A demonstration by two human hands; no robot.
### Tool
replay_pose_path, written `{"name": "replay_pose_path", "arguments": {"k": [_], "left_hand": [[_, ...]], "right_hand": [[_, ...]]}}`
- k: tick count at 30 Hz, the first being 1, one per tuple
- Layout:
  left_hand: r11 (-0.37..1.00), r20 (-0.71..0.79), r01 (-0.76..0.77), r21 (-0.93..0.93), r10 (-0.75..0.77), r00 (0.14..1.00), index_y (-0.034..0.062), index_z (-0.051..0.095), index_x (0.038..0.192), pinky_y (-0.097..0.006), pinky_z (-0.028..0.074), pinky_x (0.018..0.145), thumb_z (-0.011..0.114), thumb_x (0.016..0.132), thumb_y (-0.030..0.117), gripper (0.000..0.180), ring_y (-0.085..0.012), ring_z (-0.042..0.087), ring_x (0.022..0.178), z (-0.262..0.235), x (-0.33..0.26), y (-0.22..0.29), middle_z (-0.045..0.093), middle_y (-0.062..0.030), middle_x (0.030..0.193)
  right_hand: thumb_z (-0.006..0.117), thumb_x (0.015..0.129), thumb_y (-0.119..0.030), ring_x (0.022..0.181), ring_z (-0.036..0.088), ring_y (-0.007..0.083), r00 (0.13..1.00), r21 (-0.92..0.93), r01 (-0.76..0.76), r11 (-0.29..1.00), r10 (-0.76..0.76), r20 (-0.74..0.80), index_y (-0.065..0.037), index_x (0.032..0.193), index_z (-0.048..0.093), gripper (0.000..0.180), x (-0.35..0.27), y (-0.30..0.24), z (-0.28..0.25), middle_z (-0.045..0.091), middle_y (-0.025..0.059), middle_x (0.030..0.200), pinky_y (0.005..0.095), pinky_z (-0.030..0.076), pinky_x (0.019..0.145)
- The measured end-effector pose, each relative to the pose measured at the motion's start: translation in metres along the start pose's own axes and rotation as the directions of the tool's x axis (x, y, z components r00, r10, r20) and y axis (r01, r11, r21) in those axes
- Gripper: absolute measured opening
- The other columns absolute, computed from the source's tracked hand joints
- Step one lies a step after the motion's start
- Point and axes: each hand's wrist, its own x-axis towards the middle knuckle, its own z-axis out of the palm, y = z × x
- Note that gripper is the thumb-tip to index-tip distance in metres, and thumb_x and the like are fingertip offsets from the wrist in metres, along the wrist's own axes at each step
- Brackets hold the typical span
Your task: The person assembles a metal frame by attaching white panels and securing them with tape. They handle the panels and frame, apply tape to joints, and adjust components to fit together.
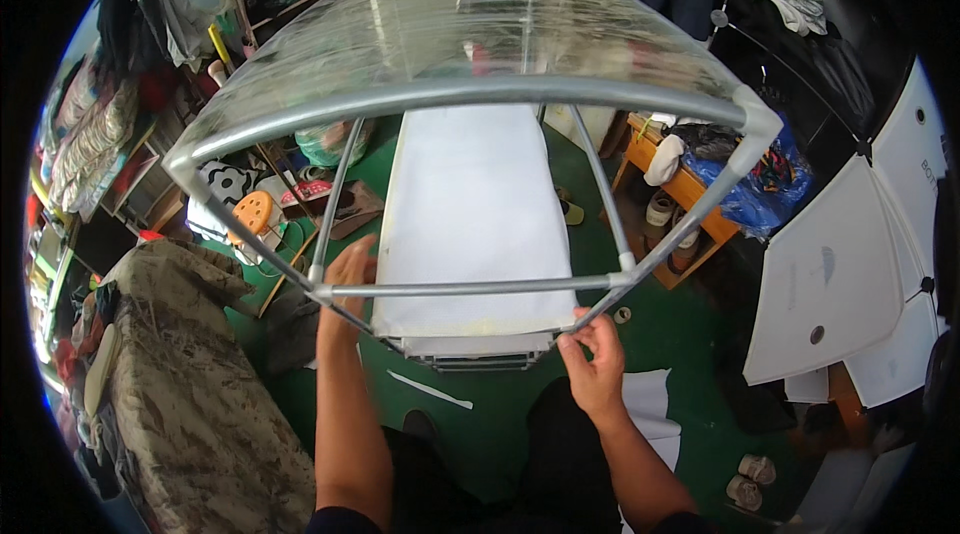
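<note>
A tall frame of grey pipes (470, 288) with white joints stands before me, clear plastic film (450, 24) stretched over its top. Inside it, lower down, lies a long white sheet (475, 204) over a shelf. My left hand (347, 284) is at the sheet's near left side, partly behind a pipe; its fingers point forward and look stretched out. At the near right corner, my right hand (597, 359) has thumb and forefinger closed on the sheet's edge beside the pipe. The exact contact of the fingertips is partly hidden.
Left stands something draped in camouflage cloth (190, 364), with an orange stool (250, 214) beyond. A wooden bench (680, 184) bearing bags stands right, near white panels (830, 274). White scraps (430, 389) and shoes (750, 481) lie on the green floor (470, 424).
</note>
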Motion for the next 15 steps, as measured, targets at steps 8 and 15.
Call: {"name": "replay_pose_path", "arguments": {"k": [8,15], "left_hand": [[0.926,-0.319,-0.183,-0.331,0.073,0.945,0.0002,0.066,0.097,-0.035,0.049,0.084,0.045,0.105,0.05,0.054,-0.0195,0.061,0.09,0.004,-0.052,-0.002,0.067,-0.0111,0.094],[0.852,-0.606,-0.371,-0.369,0.081,0.791,0.0022,0.058,0.111,-0.038,0.053,0.082,0.049,0.102,0.043,0.043,-0.0226,0.061,0.088,-0.019,-0.015,-0.003,0.064,-0.0106,0.097]], "right_hand": [[0.071,0.085,-0.006,0.103,0.063,0.0344,0.987,-0.174,0.151,0.973,-0.159,-0.032,0.004,0.126,0.056,0.045,-0.017,-0.028,0.016,0.06,0.0208,0.117,0.0381,0.052,0.086],[0.071,0.085,-0.006,0.096,0.066,0.031,0.974,-0.084,0.208,0.975,-0.198,0.109,0.001,0.127,0.059,0.045,-0.029,-0.054,0.038,0.062,0.0181,0.111,0.0376,0.055,0.078]]}}
